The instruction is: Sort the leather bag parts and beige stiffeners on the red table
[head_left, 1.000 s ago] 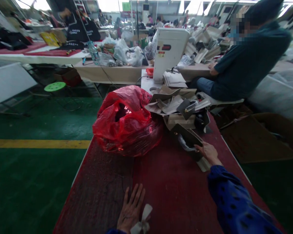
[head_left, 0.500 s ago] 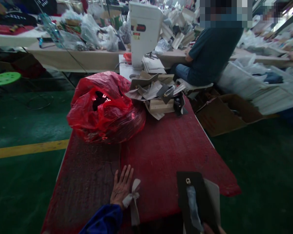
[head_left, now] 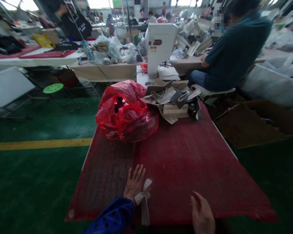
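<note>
Left hand (head_left: 134, 183) is lying flat and open on the red counter (head_left: 185, 156), with a pale ribbon strip (head_left: 143, 198) knotted just off its thumb side and trailing over the near edge. Right hand (head_left: 202, 214) hovers empty, fingers loosely spread, just right of the strip. If you're working that ribbon, I'd pin the knot with the left fingertips and pinch a tail close to the knot, not its end. The red plastic bag (head_left: 125, 112) and the pile of cut pieces (head_left: 172, 100) sit well beyond both hands.
</note>
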`<state>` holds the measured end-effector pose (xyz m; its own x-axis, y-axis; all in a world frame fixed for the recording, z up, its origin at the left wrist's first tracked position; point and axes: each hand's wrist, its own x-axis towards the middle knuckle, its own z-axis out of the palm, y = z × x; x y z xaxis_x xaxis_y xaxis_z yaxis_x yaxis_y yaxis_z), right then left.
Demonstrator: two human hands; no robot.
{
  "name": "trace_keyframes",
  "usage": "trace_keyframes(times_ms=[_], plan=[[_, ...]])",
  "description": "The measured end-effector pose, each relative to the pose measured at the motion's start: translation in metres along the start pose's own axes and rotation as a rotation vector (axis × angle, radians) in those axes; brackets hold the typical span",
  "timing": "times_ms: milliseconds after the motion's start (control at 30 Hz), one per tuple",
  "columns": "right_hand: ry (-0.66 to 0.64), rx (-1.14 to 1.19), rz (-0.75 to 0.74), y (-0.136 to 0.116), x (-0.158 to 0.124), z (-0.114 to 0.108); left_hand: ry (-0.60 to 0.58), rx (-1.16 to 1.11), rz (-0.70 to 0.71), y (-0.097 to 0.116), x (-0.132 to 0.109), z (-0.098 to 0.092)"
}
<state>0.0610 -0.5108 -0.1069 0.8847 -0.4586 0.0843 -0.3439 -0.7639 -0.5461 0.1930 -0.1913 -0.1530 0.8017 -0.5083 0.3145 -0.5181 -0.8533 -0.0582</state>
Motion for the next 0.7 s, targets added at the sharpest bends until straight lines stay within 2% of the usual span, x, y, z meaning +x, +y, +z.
trace_keyframes(times_ms=[67,133,233,333,567,600,633,700], plan=[[0.055,-0.027,-0.156,-0.041,0.03,0.037,0.004,0.028,0.011,-0.002,0.0,-0.004],[0.054,-0.14,-0.288,-0.082,0.052,0.073,0.018,0.044,0.017,-0.003,0.001,-0.008],[0.061,-0.29,-0.305,-0.122,0.066,0.11,0.062,0.049,0.026,-0.006,0.006,-0.008],[0.073,-0.336,-0.266,-0.131,0.071,0.123,0.083,0.043,0.033,-0.009,0.014,-0.002],[0.152,-0.269,-0.241,-0.134,0.084,0.123,0.164,0.044,0.089,-0.019,0.019,0.011],[0.185,-0.265,-0.244,-0.134,0.086,0.125,0.138,0.029,0.084,-0.02,0.019,0.01],[0.227,-0.268,-0.248,-0.134,0.088,0.127,0.064,-0.01,0.065,-0.02,0.018,0.007],[0.324,-0.293,-0.281,-0.131,0.09,0.132,-0.209,-0.147,-0.013,-0.021,0.02,-0.004]])
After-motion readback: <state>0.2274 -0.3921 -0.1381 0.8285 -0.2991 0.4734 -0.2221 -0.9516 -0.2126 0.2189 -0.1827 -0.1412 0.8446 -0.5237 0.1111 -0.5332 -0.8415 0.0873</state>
